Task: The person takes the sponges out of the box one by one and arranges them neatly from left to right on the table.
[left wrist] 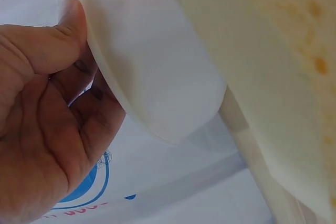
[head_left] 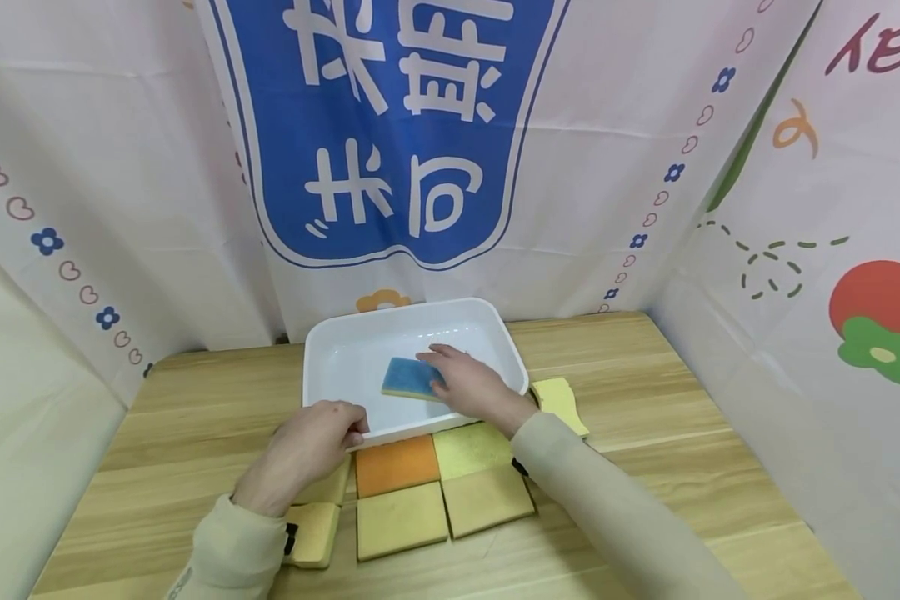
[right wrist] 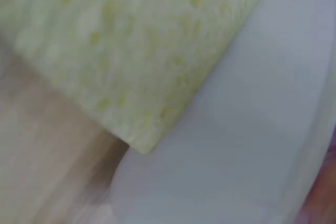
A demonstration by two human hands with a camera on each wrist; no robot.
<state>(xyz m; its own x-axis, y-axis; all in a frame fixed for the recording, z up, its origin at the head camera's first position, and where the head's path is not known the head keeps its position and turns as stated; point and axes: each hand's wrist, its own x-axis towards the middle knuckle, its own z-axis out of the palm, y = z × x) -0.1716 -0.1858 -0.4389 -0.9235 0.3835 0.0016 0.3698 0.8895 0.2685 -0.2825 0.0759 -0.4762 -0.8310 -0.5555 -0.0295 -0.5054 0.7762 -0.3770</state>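
Note:
A white rectangular tray [head_left: 345, 375] stands on the table. At its near left corner my left hand [head_left: 307, 450] pinches the rim; in the left wrist view the thumb [left wrist: 73, 22] lies on one side of the rim and the fingers curl behind the other. Inside the tray is a sponge [head_left: 408, 377] with a blue top and a yellowish underside. My right hand [head_left: 472, 385] reaches over the tray's right part and holds the sponge's right end between thumb and fingers. The right wrist view shows little of this hand; a pale yellow sponge [right wrist: 131, 40] fills its upper left.
In front of the tray lie an orange sponge [head_left: 397, 465], a pale yellow sponge [head_left: 472, 448] and tan sponges [head_left: 402, 521]. More sponges [head_left: 313, 533] sit under the left forearm. A wavy yellow sponge [head_left: 560, 404] lies right of the tray. Printed cloth [head_left: 390, 167] hangs behind the table.

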